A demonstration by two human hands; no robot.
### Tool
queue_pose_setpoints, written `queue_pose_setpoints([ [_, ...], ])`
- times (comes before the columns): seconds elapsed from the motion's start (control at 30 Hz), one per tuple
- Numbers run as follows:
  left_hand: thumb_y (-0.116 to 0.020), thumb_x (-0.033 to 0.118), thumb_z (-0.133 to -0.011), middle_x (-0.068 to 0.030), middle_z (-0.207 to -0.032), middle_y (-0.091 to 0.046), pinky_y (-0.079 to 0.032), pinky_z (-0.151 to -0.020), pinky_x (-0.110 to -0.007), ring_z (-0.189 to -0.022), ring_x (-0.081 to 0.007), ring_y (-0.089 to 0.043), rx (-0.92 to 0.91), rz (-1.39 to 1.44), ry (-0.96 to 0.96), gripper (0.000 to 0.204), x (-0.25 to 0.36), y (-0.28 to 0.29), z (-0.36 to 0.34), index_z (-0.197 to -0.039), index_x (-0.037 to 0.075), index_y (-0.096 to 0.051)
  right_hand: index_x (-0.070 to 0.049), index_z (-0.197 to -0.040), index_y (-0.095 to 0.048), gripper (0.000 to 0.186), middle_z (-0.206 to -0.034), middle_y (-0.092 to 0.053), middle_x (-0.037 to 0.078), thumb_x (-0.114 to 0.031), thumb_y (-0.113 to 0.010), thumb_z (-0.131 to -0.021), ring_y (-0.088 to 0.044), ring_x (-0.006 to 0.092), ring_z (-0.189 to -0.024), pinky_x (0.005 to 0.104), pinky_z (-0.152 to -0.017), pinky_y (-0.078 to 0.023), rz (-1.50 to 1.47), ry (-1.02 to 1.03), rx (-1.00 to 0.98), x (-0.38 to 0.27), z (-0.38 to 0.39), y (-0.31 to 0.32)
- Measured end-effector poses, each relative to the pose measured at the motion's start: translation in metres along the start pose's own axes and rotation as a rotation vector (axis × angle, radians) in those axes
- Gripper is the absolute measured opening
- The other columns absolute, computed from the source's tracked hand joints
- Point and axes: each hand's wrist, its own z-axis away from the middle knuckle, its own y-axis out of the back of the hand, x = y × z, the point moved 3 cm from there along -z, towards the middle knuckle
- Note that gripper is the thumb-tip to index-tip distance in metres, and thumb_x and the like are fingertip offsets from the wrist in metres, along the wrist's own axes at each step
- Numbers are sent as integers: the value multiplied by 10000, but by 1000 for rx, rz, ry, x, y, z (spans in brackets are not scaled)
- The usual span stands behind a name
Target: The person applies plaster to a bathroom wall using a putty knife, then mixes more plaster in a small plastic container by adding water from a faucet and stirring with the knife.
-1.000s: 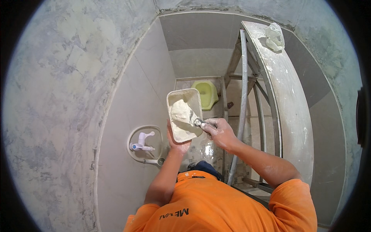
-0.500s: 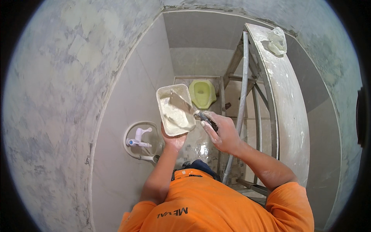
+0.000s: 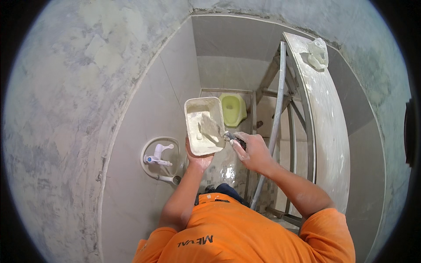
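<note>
My left hand [image 3: 199, 158] holds up a cream-coloured rectangular tub [image 3: 190, 124] from below, its fingers wrapped round the near end. Pale, wet-looking filler paste [image 3: 201, 143] lies inside the tub. In my right hand [image 3: 254, 149] is a putty knife [image 3: 228, 136], gripped by its dark handle. The knife's blade reaches over the tub's right rim, coated in paste and dipping into the tub; its edge is hard to tell from the paste. White smears cover the fingers of both hands.
To the right stands a metal-framed trestle [image 3: 278, 103] with a long plank [image 3: 326, 118] on top, bearing a crumpled plastic bag [image 3: 318, 53]. A white tap [image 3: 158, 155] and coiled hose stick out at left. Beyond the tub is a yellow-green squat toilet [image 3: 232, 109].
The putty knife's blade has dropped lower into the tub and turned. The tub has shifted slightly right and tilted a little, still in my left hand.
</note>
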Motion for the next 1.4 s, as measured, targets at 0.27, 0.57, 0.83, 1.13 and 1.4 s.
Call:
queue_pose_setpoints([
  [0.27,-575,561,-949,-67,-1352,-618,-477,-1051,-539,-1229,-325,-598,0,-30,10,595,1,0,8,-1402,174,-565,-14,-962,-693,220,-779,-660,257,-220,-638,-909,-639,482,-781,524,-740,-519,-26,-94,1,-5,-2,4],
  [0.57,-529,560,-970,-82,-1379,-609,-458,-1077,-532,-1263,-322,-583,-24,-17,-11,592,-1,3,13,-1420,176,-558,6,-975,-686,211,-786,-648,273,-190,-649,-907,-628,492,-792,516,-734,-510,-40,-57,-60,0,-3,-4],
  [0.83,-497,531,-991,-79,-1419,-592,-440,-1101,-540,-1286,-331,-570,-52,9,-20,589,1,-1,14,-1453,169,-534,21,-979,-656,224,-792,-646,284,-193,-634,-918,-625,495,-791,545,-730,-499,-31,50,-59,3,-1,-9],
  [1.13,-484,533,-1006,-74,-1414,-598,-451,-1096,-516,-1281,-312,-576,-37,-52,-97,597,12,8,14,-1456,143,-526,47,-951,-663,270,-907,-654,316,-218,-611,-943,-619,518,-917,559,-819,-486,-64,-167,-143,13,9,-25],
  [1.4,-436,524,-1030,-98,-1403,-601,-477,-1074,-520,-1242,-319,-606,-63,-69,-86,574,17,4,17,-1435,132,-545,59,-940,-661,267,-854,-633,317,-201,-603,-945,-599,527,-863,530,-759,-479,-93,-169,-70,17,5,-28],
])
